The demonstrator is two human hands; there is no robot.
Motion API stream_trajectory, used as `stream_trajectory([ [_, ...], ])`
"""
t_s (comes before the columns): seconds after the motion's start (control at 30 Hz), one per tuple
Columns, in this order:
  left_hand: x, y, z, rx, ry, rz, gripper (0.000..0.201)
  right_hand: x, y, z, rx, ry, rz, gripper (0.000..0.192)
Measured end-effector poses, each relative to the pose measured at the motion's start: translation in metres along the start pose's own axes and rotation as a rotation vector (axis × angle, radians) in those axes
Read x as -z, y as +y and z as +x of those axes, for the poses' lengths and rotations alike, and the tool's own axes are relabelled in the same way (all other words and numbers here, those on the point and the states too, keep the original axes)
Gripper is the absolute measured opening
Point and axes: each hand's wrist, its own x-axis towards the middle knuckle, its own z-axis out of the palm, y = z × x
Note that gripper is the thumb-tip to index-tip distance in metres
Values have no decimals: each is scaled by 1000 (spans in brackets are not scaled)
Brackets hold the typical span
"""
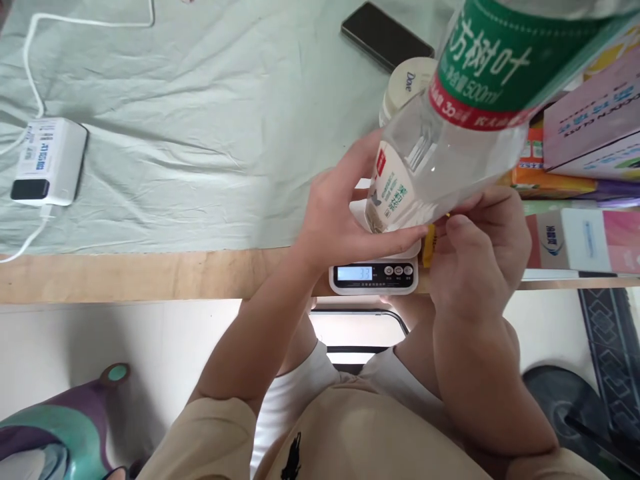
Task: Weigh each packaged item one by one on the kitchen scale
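Cloth (200,133) covers table (125,275) above pale floor (185,333), left grip (330,217) spread round bottle (450,160), right grip (480,257) curled, hold unclear.

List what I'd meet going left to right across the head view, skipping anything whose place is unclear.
White device → left hand → right hand → boxes. The bottle is left out, since it overlaps both hands.
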Motion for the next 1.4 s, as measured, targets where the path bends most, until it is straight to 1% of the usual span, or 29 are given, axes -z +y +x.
stream_trajectory([
  [0.07, -4, -8, 2, -47, -27, 10, 66, 3, 2, 2, 6, 4, -12, 10],
  [0.17, -4, -17, 4, -89, -48, 38, 66, 8, 5, 2, 8, -37, -26, 9],
  [0.27, 0, -19, 3, -149, -68, 53, 67, 11, 8, 0, 6, -78, -23, 7],
  [0.33, 2, -17, 4, -155, -96, 80, 65, 10, 8, 0, -1, -84, -27, 7],
  [0.37, 3, -16, 4, -155, -112, 101, 65, 9, 8, -1, -6, -74, -28, 8],
  [0.43, 4, -18, 5, -200, -147, 133, 70, 6, 6, 0, -12, -30, -15, 11],
  [0.5, 4, -23, 6, -247, -158, 72, 75, 2, 3, 1, -3, 14, 17, 18],
  [0.53, 4, -27, 6, -260, -145, 17, 78, 0, 1, 1, 6, 38, 38, 21],
  [0.6, 6, -36, 6, -288, -62, -71, 81, -2, -1, 1, 21, 77, 91, 24],
  [0.63, 8, -40, 6, -299, -4, -81, 80, -2, -2, 2, 24, 96, 114, 25],
  [0.7, 13, -48, 6, -316, 92, -23, 78, -3, 0, 2, 48, 135, 123, 28],
  [0.73, 16, -52, 6, -329, 113, 15, 78, -3, 2, 3, 72, 154, 110, 28],
  [0.77, 20, -54, 6, -354, 110, 49, 79, -3, 4, 4, 100, 172, 86, 29],
  [0.83, 25, -57, 6, -398, 74, 102, 80, -4, 11, 7, 162, 209, 43, 28],
  [0.9, 26, -57, 5, -387, 66, 117, 74, -5, 17, 10, 214, 232, 55, 28],
  [1.0, 23, -52, 4, -325, 109, 68, 62, -7, 19, 12, 252, 265, 137, 30],
  [1.07, 21, -49, 3, -349, 115, 38, 60, -8, 17, 11, 242, 276, 155, 32],
  [1.13, 19, -47, 3, -350, 123, 47, 59, -9, 14, 10, 214, 273, 110, 33],
  [1.2, 19, -46, 4, -342, 102, 86, 56, -9, 11, 7, 188, 258, 60, 31],
  [1.3, 19, -42, 4, -372, 36, 109, 61, -9, 9, 3, 176, 216, 49, 30],
  [1.33, 18, -40, 4, -366, 16, 105, 64, -8, 8, 2, 160, 184, 53, 30],
  [1.4, 15, -33, 2, -309, -30, 84, 69, -7, 7, 0, 101, 90, 48, 30],
])
